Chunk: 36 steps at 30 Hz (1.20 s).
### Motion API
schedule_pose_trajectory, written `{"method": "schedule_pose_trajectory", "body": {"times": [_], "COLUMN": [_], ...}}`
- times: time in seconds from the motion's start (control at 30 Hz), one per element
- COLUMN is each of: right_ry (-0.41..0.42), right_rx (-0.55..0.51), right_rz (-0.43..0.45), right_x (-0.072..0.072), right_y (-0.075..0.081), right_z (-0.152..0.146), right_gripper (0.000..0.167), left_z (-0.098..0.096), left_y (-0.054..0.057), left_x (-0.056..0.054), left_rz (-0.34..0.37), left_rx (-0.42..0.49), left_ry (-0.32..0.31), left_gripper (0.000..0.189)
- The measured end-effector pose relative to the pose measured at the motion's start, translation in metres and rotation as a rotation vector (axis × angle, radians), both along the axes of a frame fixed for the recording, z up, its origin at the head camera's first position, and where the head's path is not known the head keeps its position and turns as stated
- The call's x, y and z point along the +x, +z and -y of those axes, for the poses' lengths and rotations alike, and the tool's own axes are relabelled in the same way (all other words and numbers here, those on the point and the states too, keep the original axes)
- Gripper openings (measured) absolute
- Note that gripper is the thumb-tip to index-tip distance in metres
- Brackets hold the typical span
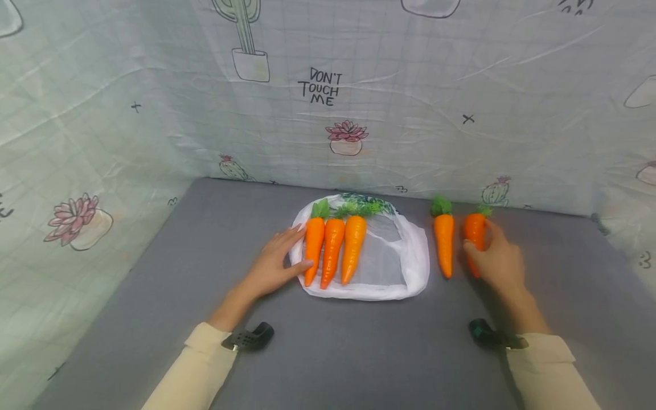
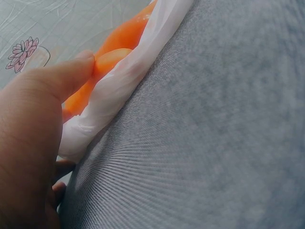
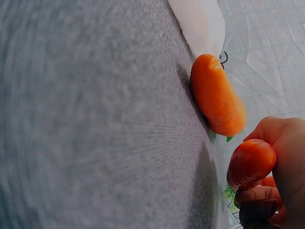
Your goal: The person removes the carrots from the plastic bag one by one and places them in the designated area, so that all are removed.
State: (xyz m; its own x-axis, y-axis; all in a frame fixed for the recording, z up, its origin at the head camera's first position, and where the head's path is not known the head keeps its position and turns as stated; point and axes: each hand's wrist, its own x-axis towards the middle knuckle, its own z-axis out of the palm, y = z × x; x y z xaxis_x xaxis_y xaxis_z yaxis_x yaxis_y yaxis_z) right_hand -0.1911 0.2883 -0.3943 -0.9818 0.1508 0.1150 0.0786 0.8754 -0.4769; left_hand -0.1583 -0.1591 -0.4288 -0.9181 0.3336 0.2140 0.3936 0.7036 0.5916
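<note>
My left hand (image 1: pixel 275 256) is at the left rim of a white plastic bag (image 1: pixel 417 256), its fingers fairly straight. Its thumb (image 2: pixel 76 71) reaches over the rim and touches the leftmost carrot (image 1: pixel 314 239). That carrot lies beside a second carrot (image 1: pixel 332 250) and a third carrot (image 1: pixel 353 245), side by side on the left part of the bag, leafy tops away from me. On the right, my right hand (image 1: pixel 501 259) grips an orange-red carrot (image 3: pixel 251 162) between thumb and fingers. Another carrot (image 1: pixel 443 245) lies between this hand and the bag.
A grey tabletop (image 1: pixel 359 353) lies under everything. Behind it and at both sides hangs a pale cloth (image 1: pixel 410 114) printed with cacti and potted plants. A dark wrist-worn device (image 1: pixel 251 337) is on the left wrist, and another device (image 1: pixel 487 335) on the right.
</note>
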Motion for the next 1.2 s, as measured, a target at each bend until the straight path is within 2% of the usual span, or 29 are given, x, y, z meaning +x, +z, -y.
{"method": "schedule_pose_trajectory", "body": {"times": [0.37, 0.57, 0.93, 1.2], "right_ry": [0.023, 0.045, 0.036, 0.021], "right_rx": [-0.011, 0.022, 0.041, 0.039], "right_rz": [0.055, 0.066, 0.097, 0.072], "right_x": [0.001, 0.001, 0.001, 0.000], "right_y": [-0.003, -0.004, -0.005, 0.007], "right_z": [0.002, 0.002, -0.001, -0.002], "right_gripper": [0.076, 0.080, 0.088, 0.081], "left_z": [0.000, 0.000, 0.000, 0.000], "left_y": [0.001, 0.001, 0.000, -0.001], "left_x": [0.000, 0.000, 0.000, -0.001], "left_rz": [0.003, 0.004, 0.002, 0.002], "left_rx": [-0.014, -0.007, -0.013, -0.009], "left_ry": [-0.001, -0.002, 0.002, 0.002], "left_gripper": [0.075, 0.074, 0.074, 0.074]}}
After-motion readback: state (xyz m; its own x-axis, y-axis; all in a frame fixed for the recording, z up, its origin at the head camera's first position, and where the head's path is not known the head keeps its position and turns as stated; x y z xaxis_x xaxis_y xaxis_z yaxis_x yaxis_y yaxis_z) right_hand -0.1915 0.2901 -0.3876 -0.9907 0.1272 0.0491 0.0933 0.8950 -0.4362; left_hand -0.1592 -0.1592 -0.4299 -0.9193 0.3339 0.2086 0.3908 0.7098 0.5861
